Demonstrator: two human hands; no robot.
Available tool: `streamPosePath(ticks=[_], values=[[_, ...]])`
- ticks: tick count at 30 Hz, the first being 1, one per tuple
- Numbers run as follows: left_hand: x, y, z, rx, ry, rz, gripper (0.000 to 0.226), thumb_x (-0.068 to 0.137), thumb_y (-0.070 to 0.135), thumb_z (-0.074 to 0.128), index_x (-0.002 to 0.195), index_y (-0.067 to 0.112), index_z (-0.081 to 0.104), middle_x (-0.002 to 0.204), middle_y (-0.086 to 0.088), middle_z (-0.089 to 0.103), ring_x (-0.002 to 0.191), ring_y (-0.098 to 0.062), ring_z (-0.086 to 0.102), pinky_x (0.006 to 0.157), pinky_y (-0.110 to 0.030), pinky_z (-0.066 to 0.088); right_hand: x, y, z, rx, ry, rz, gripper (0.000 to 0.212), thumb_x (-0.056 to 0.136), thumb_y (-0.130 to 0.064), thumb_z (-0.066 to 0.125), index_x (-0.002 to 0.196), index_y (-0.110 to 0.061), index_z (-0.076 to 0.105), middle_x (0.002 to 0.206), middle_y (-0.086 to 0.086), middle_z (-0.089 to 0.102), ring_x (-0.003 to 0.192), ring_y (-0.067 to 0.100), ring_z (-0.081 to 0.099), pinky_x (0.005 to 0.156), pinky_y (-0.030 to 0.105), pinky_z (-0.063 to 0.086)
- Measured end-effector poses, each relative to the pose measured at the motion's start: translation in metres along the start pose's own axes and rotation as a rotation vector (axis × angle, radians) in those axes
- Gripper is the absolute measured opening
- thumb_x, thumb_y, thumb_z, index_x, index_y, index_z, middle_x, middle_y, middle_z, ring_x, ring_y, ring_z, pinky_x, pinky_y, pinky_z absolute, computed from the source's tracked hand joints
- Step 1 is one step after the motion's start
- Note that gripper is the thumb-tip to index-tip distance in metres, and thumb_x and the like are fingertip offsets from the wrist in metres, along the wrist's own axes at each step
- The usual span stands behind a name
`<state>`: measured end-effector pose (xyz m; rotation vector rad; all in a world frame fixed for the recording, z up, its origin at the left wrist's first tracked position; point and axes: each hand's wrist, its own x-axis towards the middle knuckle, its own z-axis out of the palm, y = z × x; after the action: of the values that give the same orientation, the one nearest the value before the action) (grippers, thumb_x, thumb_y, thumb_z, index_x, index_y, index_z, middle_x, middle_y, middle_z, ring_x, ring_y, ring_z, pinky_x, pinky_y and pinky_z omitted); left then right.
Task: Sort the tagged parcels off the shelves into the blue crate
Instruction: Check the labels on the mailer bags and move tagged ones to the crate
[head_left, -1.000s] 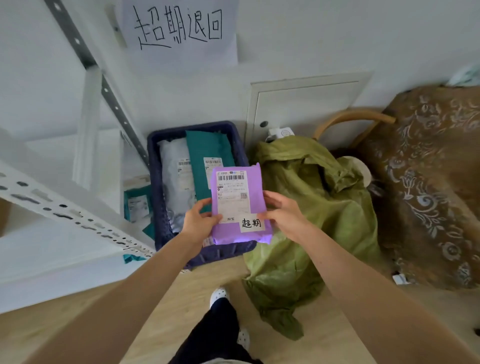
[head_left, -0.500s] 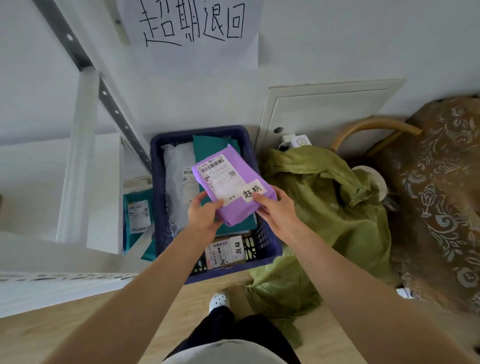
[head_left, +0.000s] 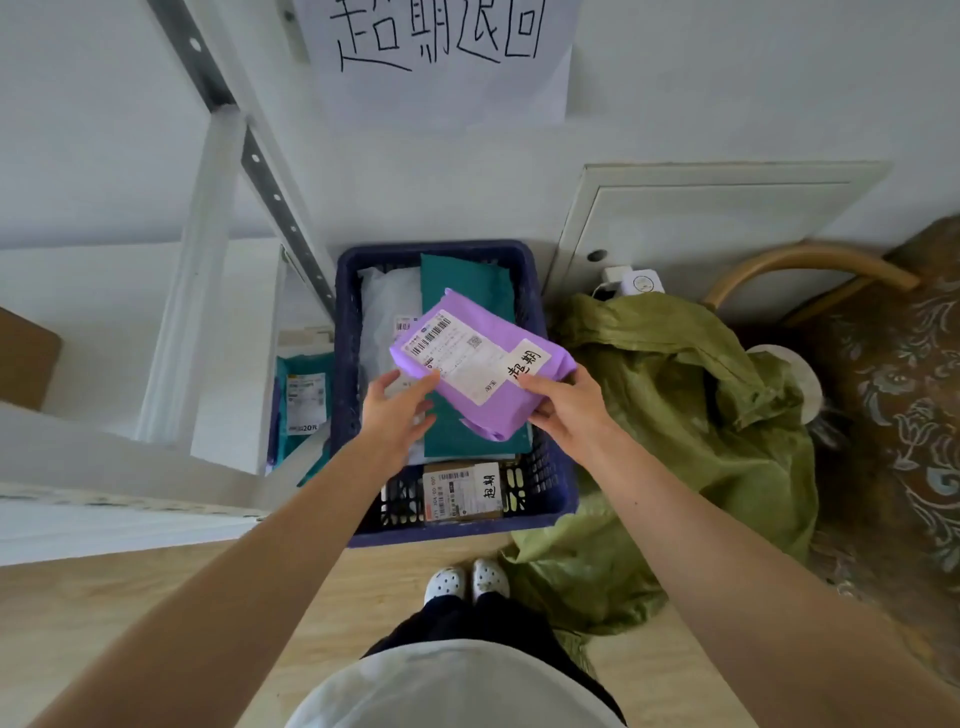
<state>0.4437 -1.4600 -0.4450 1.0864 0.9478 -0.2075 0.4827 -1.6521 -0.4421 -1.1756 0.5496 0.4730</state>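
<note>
Purple plastic mailer parcel (head_left: 485, 364) was held tilted above the dark blue slatted plastic crate (head_left: 347, 364), its long axis running from upper left to lower right, label face up. A white shipping label with a barcode was seen on it, beside a white tag handwritten "超期". Its right edge was pinched by the right hand (head_left: 563, 410), fingers closed on it. The left hand (head_left: 397, 413) was spread open, fingertips just touching the near corner. Inside the crate lay a teal mailer (head_left: 467, 283), a white mailer (head_left: 387, 306) and a brown box (head_left: 462, 491) tagged "超期". A paper sign (head_left: 441, 57) reading "超期退回" was fixed on the wall above.
</note>
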Motion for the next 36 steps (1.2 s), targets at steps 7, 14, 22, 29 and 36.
streamPosePath(ticks=[7, 14, 22, 29, 36], values=[[0.017, -0.012, -0.019, 0.333, -0.021, 0.081, 0.051, 0.086, 0.028, 0.068, 0.131, 0.015, 0.049, 0.114, -0.004, 0.064, 0.095, -0.019, 0.065, 0.08, -0.034, 0.055, 0.008, -0.003, -0.028, -0.157, -0.137, 0.184, 0.06, 0.075, 0.009, 0.071, 0.128, -0.01, 0.049, 0.118, 0.012, 0.066, 0.106, 0.029, 0.066, 0.086, 0.047, 0.055], [0.037, -0.042, -0.028, 0.427, -0.042, 0.021, 0.038, 0.087, 0.014, 0.066, 0.123, 0.013, 0.054, 0.114, -0.006, 0.064, 0.099, -0.022, 0.065, 0.083, -0.034, 0.055, 0.034, 0.032, -0.042, -0.248, -0.028, 0.183, 0.033, 0.081, 0.008, 0.067, 0.112, 0.005, 0.055, 0.114, 0.018, 0.066, 0.099, 0.028, 0.067, 0.081, 0.045, 0.057], [0.066, -0.083, -0.045, 0.448, 0.09, -0.087, 0.029, 0.09, 0.014, 0.063, 0.116, 0.009, 0.052, 0.108, -0.007, 0.063, 0.096, -0.024, 0.061, 0.081, -0.037, 0.052, 0.072, 0.088, -0.044, -0.548, 0.04, 0.167, 0.052, 0.08, -0.002, 0.073, 0.119, -0.01, 0.04, 0.113, 0.008, 0.06, 0.104, 0.021, 0.063, 0.086, 0.041, 0.056], [0.08, -0.118, -0.054, 0.594, 0.069, -0.177, 0.023, 0.087, 0.012, 0.066, 0.105, 0.006, 0.053, 0.111, -0.011, 0.065, 0.096, -0.025, 0.064, 0.079, -0.038, 0.056, 0.081, 0.119, -0.057, -0.638, 0.046, 0.25, 0.053, 0.083, 0.0, 0.068, 0.131, -0.006, 0.045, 0.121, 0.006, 0.059, 0.107, 0.02, 0.058, 0.089, 0.034, 0.052], [0.09, -0.133, -0.053, 0.727, 0.064, -0.181, 0.037, 0.089, 0.005, 0.061, 0.123, 0.004, 0.047, 0.123, -0.01, 0.06, 0.106, -0.024, 0.059, 0.087, -0.031, 0.049, 0.094, 0.145, -0.061, -0.707, 0.054, 0.273, 0.054, 0.086, -0.004, 0.067, 0.134, -0.009, 0.043, 0.13, 0.008, 0.058, 0.119, 0.024, 0.055, 0.095, 0.038, 0.049]])
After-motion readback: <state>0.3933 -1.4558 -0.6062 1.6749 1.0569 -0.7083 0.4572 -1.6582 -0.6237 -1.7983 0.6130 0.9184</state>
